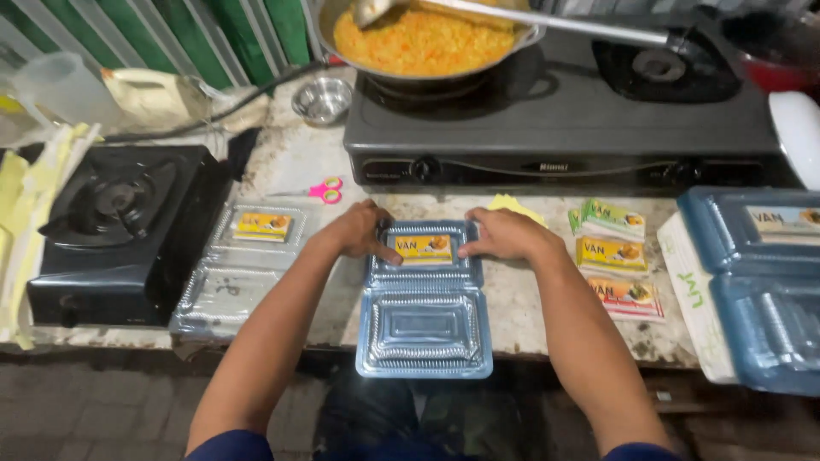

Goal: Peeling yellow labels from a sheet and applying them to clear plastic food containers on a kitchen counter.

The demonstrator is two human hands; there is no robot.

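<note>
pressing a yellow rectangular label [424,248] flat onto the lid half of an open clear blue-tinted plastic clamshell box [424,329] is the work in hand, at the centre of the frame. the left hand [359,232] rests on the lid's left edge, fingers [386,253] curled down and narrow, one tip touching just beside the label; they hold nothing, only press. the right hand [506,234] mirrors it on the right edge, fingers likewise narrow and flat on the plastic. the box lies opened out on the stained stone table [512,307], its empty tray half toward the bottom of the frame, overhanging the table's edge a little.

to do this well, i judge the label should be smoothed from its middle outward with both thumbs, keeping the thin lid steady so it does not buckle. a second, already labelled clear clamshell box [239,269] lies at centre left; spare printed labels [612,252] sit at centre right.
</note>
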